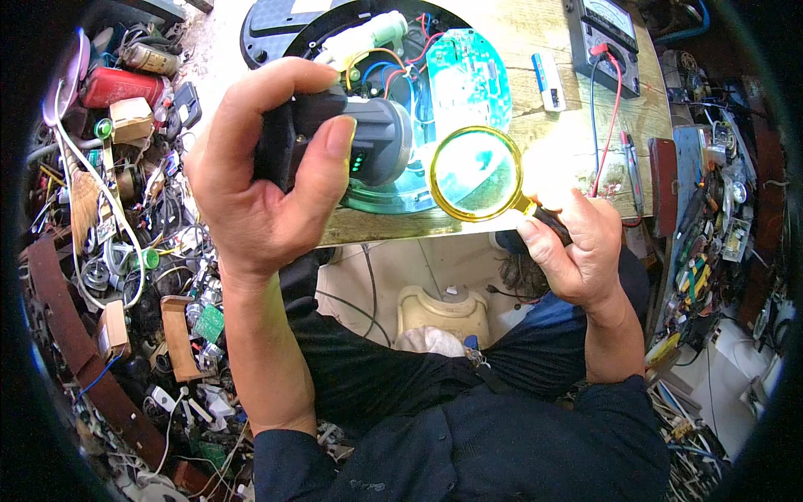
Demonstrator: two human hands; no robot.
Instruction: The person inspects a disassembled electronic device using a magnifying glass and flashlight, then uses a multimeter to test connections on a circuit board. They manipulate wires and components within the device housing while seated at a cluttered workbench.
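Observation:
In my left hand (272, 180) is a dark grey, lit lamp (381, 142) with small green indicator lights, gripped between thumb and fingers. My right hand (581, 247) is closed round the dark handle of a magnifying glass (477, 173) with a gold rim. The lens is held over the near edge of the table, and bright light falls on and beside it. Behind both hands lies an opened round black device housing (326, 25). Inside it are a green circuit board (468, 79), a pale cylindrical part (368, 38) and coloured wires. My left hand hides part of the housing.
On the wooden table (535, 25) stand an analog multimeter (606, 38) with leads, a small white-and-blue box (548, 82) and a probe (630, 167). Cluttered parts and cables (167, 243) fill the left side, more the right. A beige stool (442, 309) is below.

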